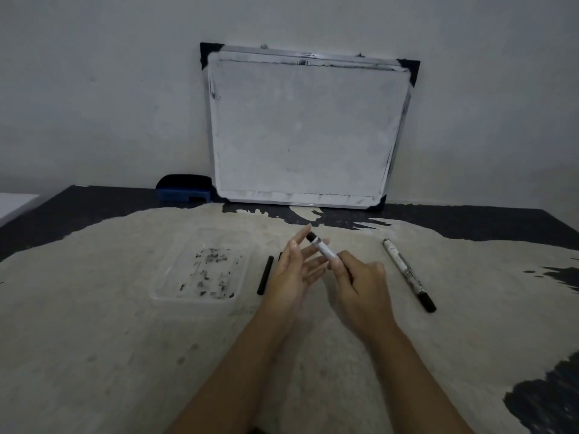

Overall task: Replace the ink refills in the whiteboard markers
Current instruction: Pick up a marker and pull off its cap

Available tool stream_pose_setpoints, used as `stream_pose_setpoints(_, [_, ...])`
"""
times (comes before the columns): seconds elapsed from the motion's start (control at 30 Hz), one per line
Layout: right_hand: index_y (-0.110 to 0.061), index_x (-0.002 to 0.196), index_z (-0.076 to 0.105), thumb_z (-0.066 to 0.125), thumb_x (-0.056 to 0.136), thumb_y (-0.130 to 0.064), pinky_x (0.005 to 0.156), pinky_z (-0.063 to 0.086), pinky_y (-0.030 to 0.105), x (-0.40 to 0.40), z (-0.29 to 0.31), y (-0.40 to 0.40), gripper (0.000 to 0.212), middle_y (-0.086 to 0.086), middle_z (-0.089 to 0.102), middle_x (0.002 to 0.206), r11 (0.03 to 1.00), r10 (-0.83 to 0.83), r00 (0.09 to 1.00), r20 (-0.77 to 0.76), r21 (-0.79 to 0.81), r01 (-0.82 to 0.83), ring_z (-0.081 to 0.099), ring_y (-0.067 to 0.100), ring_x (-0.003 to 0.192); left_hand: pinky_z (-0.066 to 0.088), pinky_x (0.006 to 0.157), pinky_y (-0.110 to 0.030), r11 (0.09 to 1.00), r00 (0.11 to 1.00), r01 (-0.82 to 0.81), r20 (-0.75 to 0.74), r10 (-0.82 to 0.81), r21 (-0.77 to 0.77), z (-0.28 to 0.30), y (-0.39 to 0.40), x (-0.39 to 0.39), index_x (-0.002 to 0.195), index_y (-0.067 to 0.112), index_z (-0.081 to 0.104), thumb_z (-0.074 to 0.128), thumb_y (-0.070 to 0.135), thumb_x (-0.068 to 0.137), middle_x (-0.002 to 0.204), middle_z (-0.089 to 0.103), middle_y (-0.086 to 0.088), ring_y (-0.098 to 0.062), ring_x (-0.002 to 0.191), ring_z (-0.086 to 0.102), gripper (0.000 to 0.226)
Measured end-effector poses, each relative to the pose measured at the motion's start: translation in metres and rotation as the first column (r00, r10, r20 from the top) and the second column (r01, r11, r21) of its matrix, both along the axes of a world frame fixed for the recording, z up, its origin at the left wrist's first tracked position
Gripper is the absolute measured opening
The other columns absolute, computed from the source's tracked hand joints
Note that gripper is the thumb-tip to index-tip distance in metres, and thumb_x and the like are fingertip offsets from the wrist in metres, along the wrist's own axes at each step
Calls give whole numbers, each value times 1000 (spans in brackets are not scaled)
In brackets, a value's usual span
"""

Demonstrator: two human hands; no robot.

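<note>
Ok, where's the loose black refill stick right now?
In the head view the black refill stick lies on the table left of the left hand, just right of the clear plastic tray.

- Two forearms enter from the near edge; both are bare, with no sleeve visible up to the frame edge.
- Left hand [293, 270]: bare, no glove; no ring, watch or band discernible.
- Right hand [360, 281]: bare, no glove; wrist uncovered.
- Fingernails: short where visible; finish cannot be determined in the dim light.
</note>
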State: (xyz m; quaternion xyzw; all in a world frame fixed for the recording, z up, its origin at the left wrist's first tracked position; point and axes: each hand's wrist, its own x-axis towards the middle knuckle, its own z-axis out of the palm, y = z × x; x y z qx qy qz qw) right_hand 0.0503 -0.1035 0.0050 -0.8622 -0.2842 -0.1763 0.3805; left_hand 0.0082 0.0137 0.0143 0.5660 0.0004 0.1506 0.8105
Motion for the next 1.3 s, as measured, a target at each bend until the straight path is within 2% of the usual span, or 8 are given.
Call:
stream_pose_setpoints(0.1, [-36, 100, 62, 30, 95, -40, 79, 30, 20, -1, -1, 0, 33, -15, 49, 53, 998, 47, 999, -17, -41, -47, 48, 10, 60, 52, 93, -32, 999, 999, 20, 30, -19, -32, 1, 1, -1, 127, 28, 48, 20, 31, 99, 118, 64, 0, -17, 106, 63, 40])
stream_pose_setpoints(0.27, [-39, 64, 43, 24, 92, -47, 70, 32, 30, 2, -6, -1, 35, -9, 40, 47, 999, 39, 999, -30, -30, -40, 41, 15, 55, 54, 86, -26, 996, 998, 1, 56, 4, -89, 2, 1, -1, 94, 19, 61, 36, 36, 88, 105, 69, -3, -19, 100, 66, 31])
stream_pose_setpoints(0.47, [-26, 73, 54, 24, 91, -45, 67, 27, 28, 3, -5, 0, 40, -9, 44, 51, 996, 6, 997, 79, -91, 1, 43, 11, 54, 59, 78, -28, 984, 994, -95, 29, 101, -150, -1, 4, 0, 83, 19, 67, 51, 35, 80, 103, 72, -2, -23, 99, 68, 22])
stream_pose_setpoints(0.63, [-26, 96, 61, 29, 93, -38, 77, 21, 25, 10, -6, 0, 34, -16, 53, 79, 993, -103, 984, 144, -43, 110, 49, 10, 76, 57, 64, -18, 960, 969, -247, -9, 248, -131, 0, -2, -1, 93, 8, 69, 55, 13, 88, 91, 74, 1, -13, 82, 72, 16])
stream_pose_setpoints(0.8, [-21, 94, 62, 39, 91, -36, 75, 20, 22, 9, -5, 0, 28, -6, 58, 83, 991, -130, 970, 205, 9, 131, 51, 16, 77, 57, 63, -15, 914, 915, -402, -35, 401, -51, 0, -8, 2, 98, -5, 66, 55, 7, 89, 86, 71, -9, -8, 69, 71, 18])
stream_pose_setpoints(1.03, [-13, 85, 62, 66, 82, -7, 71, 48, 38, 11, -2, -5, 8, 0, 60, 78, 974, -178, 971, 161, 171, 150, 54, 18, 73, 59, 62, -21, 881, 888, -460, -65, 456, -108, 1, -10, 1, 91, -9, 59, 53, 21, 91, 82, 73, -16, -20, 73, 73, 31])
stream_pose_setpoints(1.13, [-13, 82, 60, 68, 79, -3, 76, 48, 42, 15, 0, -10, 13, -2, 58, 77, 947, -258, 962, 93, 219, 233, 54, 19, 74, 58, 62, -21, 902, 902, -431, -30, 431, 22, 0, -13, 1, 91, -2, 61, 55, 20, 90, 87, 72, -12, -20, 77, 72, 23])
stream_pose_setpoints(1.3, [-13, 81, 61, 69, 79, -5, 84, 46, 42, 11, 1, -8, 12, -2, 58, 77, 944, -286, 953, 103, 199, 262, 53, 16, 74, 50, 71, -11, 777, 893, -439, 121, 434, 451, -7, -18, 2, 90, 20, 68, 65, 17, 83, 91, 67, -1, -3, 81, 61, 8])
